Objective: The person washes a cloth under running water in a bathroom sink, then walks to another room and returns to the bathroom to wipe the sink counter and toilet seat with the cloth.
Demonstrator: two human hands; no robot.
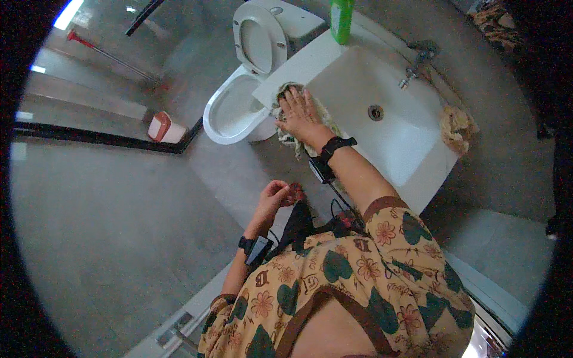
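Spread flat, my right hand [300, 114] presses on a crumpled light patterned cloth [329, 121] at the front left edge of the white washbasin [380, 152]. Part of the cloth hangs over the rim. My left hand [276, 194] hangs low over the floor, away from the basin, its fingers curled; whether it holds anything is hard to tell. The basin has a round metal drain [375, 112] and a chrome tap [409, 76] at its back. A second, tan cloth [455, 129] lies bunched on the basin's right rim.
A green bottle [342, 22] stands on the counter's far end. Left of the basin is a toilet [233, 112] with its lid raised. A small pink and white bin [166, 128] sits by a black-framed partition [98, 138], with a red-handled rod [118, 62] beyond. Cables hang near my wrists.
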